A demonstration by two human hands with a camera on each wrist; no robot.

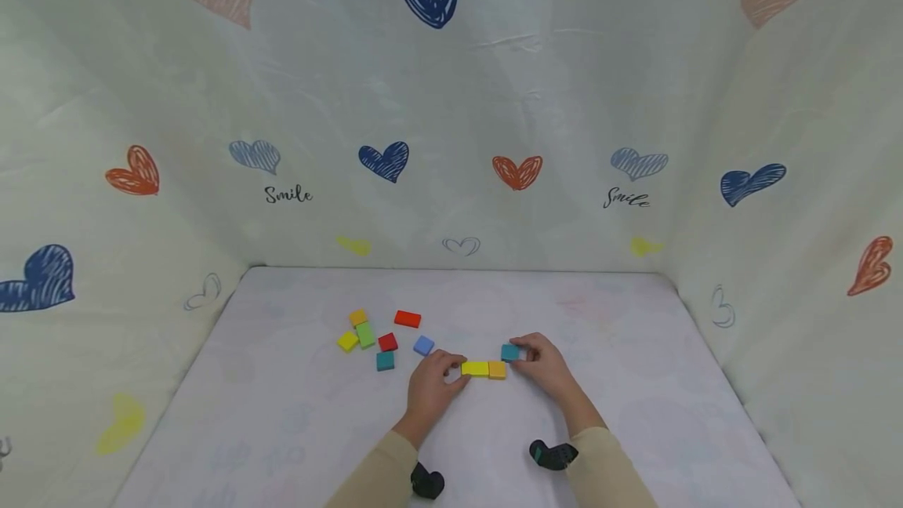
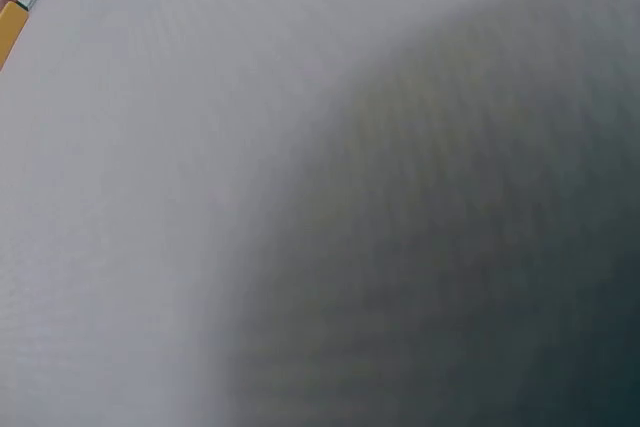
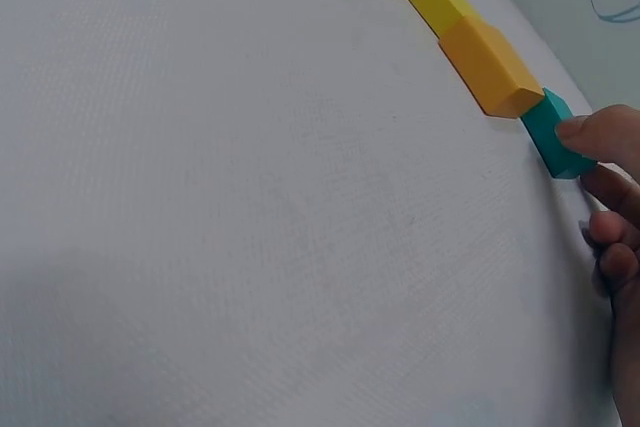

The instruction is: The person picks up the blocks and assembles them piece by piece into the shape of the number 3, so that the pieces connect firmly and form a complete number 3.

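A yellow block [image 1: 474,368] and an orange block [image 1: 497,370] lie end to end in a short row on the white table. My left hand [image 1: 432,386] holds the yellow block's left end between thumb and fingers. Just beyond the orange block's right end, my right hand [image 1: 550,371] pinches a teal block [image 1: 509,352] between thumb and fingers. In the right wrist view that teal block [image 3: 552,142] overlaps the corner of the orange block [image 3: 488,65]. Only a sliver of the orange block [image 2: 10,29] shows in the left wrist view, where a dark blur covers much of the frame.
Left of the hands lie loose blocks: a blue one [image 1: 423,345], a teal one [image 1: 385,361], a small red one [image 1: 387,342], a longer red one [image 1: 407,319], and green [image 1: 364,335], yellow [image 1: 347,342] and orange [image 1: 358,317] ones close together. Heart-printed cloth [image 1: 458,210] surrounds the table.
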